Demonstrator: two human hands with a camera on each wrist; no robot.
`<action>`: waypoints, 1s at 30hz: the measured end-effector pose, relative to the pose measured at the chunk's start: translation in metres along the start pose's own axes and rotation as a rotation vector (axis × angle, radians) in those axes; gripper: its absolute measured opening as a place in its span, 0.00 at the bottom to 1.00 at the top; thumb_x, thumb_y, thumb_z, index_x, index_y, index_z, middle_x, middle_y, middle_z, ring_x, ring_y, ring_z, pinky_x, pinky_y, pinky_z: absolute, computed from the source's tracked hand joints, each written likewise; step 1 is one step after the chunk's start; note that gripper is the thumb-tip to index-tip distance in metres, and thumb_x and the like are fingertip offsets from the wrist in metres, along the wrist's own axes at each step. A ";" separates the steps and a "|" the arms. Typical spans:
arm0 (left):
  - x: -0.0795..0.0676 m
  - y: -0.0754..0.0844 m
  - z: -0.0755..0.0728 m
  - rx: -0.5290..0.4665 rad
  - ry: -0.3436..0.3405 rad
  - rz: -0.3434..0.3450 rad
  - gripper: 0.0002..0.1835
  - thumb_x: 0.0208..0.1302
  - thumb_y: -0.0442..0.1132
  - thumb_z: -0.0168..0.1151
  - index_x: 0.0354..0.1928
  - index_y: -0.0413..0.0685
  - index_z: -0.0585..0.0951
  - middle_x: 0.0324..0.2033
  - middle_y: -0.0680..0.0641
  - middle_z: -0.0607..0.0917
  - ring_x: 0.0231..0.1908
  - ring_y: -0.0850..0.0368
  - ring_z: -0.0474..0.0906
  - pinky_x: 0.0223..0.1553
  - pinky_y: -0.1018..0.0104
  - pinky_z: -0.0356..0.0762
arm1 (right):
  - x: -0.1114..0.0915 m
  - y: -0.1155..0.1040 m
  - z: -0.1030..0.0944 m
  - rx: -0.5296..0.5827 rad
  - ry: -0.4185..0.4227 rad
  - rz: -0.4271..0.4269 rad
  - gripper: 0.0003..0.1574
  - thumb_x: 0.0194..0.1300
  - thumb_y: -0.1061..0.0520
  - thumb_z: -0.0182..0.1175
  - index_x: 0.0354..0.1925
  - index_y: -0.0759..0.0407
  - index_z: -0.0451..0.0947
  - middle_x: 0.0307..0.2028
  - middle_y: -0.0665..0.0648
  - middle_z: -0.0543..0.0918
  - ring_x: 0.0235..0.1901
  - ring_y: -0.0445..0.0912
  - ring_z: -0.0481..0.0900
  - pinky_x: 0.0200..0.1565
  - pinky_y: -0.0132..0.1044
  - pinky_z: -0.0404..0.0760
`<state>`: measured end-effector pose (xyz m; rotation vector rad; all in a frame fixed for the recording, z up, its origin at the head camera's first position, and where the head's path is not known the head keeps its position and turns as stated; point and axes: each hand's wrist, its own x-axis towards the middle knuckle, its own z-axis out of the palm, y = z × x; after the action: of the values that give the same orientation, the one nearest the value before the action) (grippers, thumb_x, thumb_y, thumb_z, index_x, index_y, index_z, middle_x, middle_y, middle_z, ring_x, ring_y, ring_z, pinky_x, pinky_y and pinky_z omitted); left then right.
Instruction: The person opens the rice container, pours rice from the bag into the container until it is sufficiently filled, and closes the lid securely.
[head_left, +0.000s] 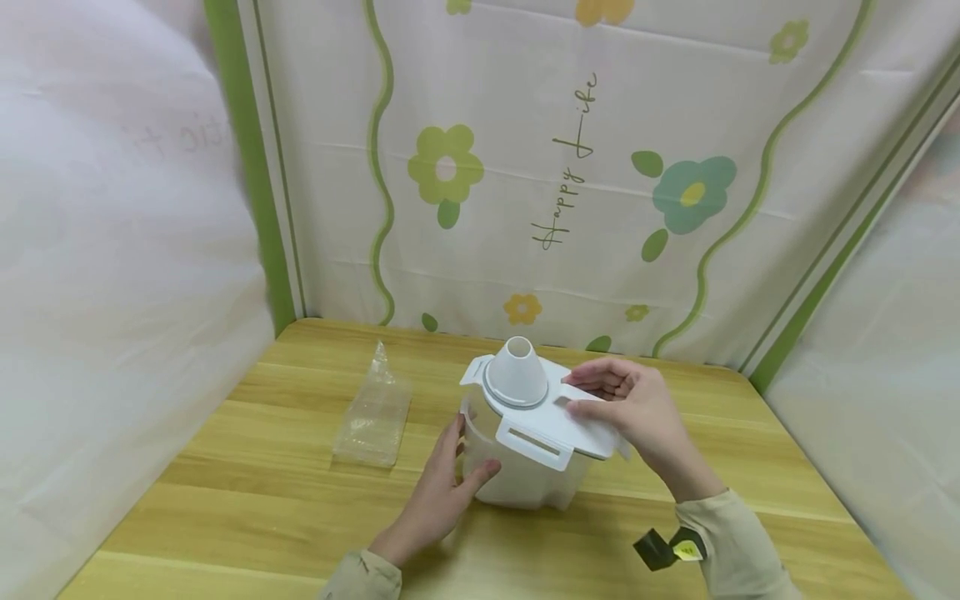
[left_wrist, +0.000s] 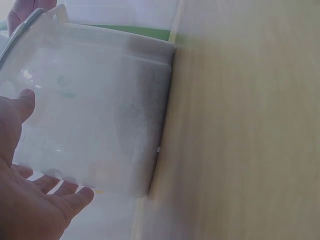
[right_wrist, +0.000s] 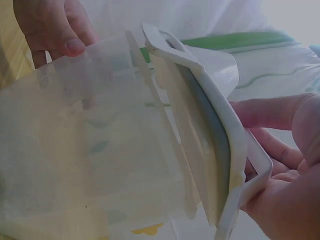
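Note:
A translucent plastic container (head_left: 517,477) stands on the wooden table. My left hand (head_left: 437,500) holds its left side, with thumb and fingers on different faces, as the left wrist view also shows of the container wall (left_wrist: 100,110). Over its top is a white lid (head_left: 588,423) with a cone-shaped spout (head_left: 517,377) and slotted side flaps. My right hand (head_left: 637,406) grips the lid by its raised handle. From the right wrist, a narrow gap shows between the lid (right_wrist: 227,130) with its grey seal and the container's rim (right_wrist: 167,125); the lid sits tilted against it.
A clear plastic bag (head_left: 372,421) lies flat on the table (head_left: 247,467), left of the container. Floral curtains hang behind and at both sides, close to the table's edges. A dark strap with a yellow tag (head_left: 686,550) is on the right sleeve.

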<state>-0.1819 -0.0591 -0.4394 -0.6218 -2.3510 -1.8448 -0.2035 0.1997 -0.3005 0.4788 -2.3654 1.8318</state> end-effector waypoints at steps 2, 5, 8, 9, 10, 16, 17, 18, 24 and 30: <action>0.000 0.000 0.000 0.005 -0.002 0.009 0.47 0.69 0.54 0.61 0.77 0.42 0.47 0.73 0.43 0.56 0.70 0.48 0.54 0.68 0.49 0.59 | 0.004 0.000 -0.001 -0.003 -0.034 0.002 0.26 0.46 0.68 0.77 0.45 0.69 0.81 0.42 0.64 0.86 0.44 0.53 0.84 0.46 0.36 0.83; 0.000 0.000 0.000 0.017 -0.003 0.022 0.46 0.69 0.54 0.60 0.77 0.41 0.47 0.73 0.43 0.55 0.71 0.48 0.53 0.68 0.49 0.60 | 0.008 0.000 -0.002 -0.018 -0.086 0.009 0.26 0.47 0.67 0.78 0.46 0.68 0.81 0.42 0.62 0.86 0.45 0.54 0.84 0.46 0.37 0.83; 0.000 -0.001 0.000 0.027 -0.003 0.034 0.46 0.70 0.53 0.59 0.77 0.42 0.47 0.73 0.43 0.54 0.71 0.49 0.52 0.68 0.50 0.60 | 0.012 -0.002 -0.002 -0.034 -0.135 0.019 0.27 0.47 0.65 0.78 0.47 0.66 0.81 0.43 0.61 0.86 0.45 0.55 0.83 0.47 0.38 0.83; 0.000 -0.001 0.000 0.028 -0.002 0.038 0.46 0.70 0.53 0.59 0.77 0.42 0.47 0.73 0.43 0.54 0.71 0.49 0.51 0.68 0.50 0.60 | 0.014 -0.002 -0.002 -0.039 -0.149 0.021 0.28 0.47 0.64 0.78 0.47 0.65 0.81 0.43 0.61 0.86 0.45 0.55 0.83 0.47 0.38 0.83; 0.000 -0.001 0.000 0.027 -0.003 0.040 0.46 0.70 0.53 0.59 0.77 0.43 0.47 0.74 0.42 0.54 0.71 0.49 0.51 0.68 0.49 0.60 | 0.015 -0.002 -0.001 -0.043 -0.161 0.022 0.28 0.46 0.64 0.78 0.47 0.65 0.81 0.43 0.60 0.86 0.45 0.55 0.83 0.47 0.38 0.83; 0.000 -0.003 0.001 0.034 0.002 0.041 0.45 0.70 0.53 0.59 0.77 0.45 0.47 0.74 0.43 0.53 0.71 0.49 0.51 0.67 0.49 0.61 | 0.021 -0.002 0.000 -0.054 -0.203 0.033 0.29 0.46 0.65 0.78 0.48 0.66 0.80 0.42 0.60 0.86 0.44 0.55 0.83 0.48 0.38 0.82; 0.000 -0.002 0.001 0.037 0.004 0.043 0.45 0.70 0.54 0.60 0.77 0.45 0.47 0.74 0.44 0.53 0.71 0.50 0.51 0.67 0.49 0.61 | 0.021 -0.001 0.000 -0.056 -0.207 0.035 0.29 0.47 0.65 0.78 0.48 0.66 0.80 0.42 0.60 0.86 0.44 0.56 0.83 0.48 0.38 0.82; 0.000 -0.002 0.001 0.036 0.004 0.043 0.45 0.69 0.54 0.60 0.77 0.46 0.47 0.74 0.44 0.53 0.71 0.50 0.52 0.67 0.50 0.62 | 0.022 0.000 0.000 -0.055 -0.212 0.038 0.29 0.47 0.65 0.78 0.48 0.67 0.80 0.42 0.60 0.86 0.44 0.56 0.83 0.49 0.38 0.82; 0.001 0.000 0.000 0.028 0.004 0.043 0.44 0.68 0.55 0.61 0.77 0.51 0.51 0.73 0.50 0.56 0.70 0.55 0.53 0.67 0.53 0.63 | 0.023 0.005 0.001 -0.055 -0.224 0.045 0.27 0.47 0.66 0.78 0.47 0.67 0.80 0.42 0.61 0.86 0.44 0.56 0.83 0.49 0.38 0.82; 0.001 -0.001 0.000 0.035 0.007 0.053 0.43 0.68 0.55 0.61 0.76 0.53 0.51 0.72 0.50 0.58 0.70 0.54 0.54 0.67 0.52 0.63 | 0.024 0.006 0.002 -0.067 -0.228 0.036 0.26 0.47 0.66 0.77 0.47 0.65 0.81 0.42 0.61 0.86 0.44 0.56 0.83 0.49 0.38 0.82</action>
<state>-0.1831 -0.0592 -0.4400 -0.6658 -2.3340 -1.7771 -0.2274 0.1948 -0.2996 0.6751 -2.5880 1.7915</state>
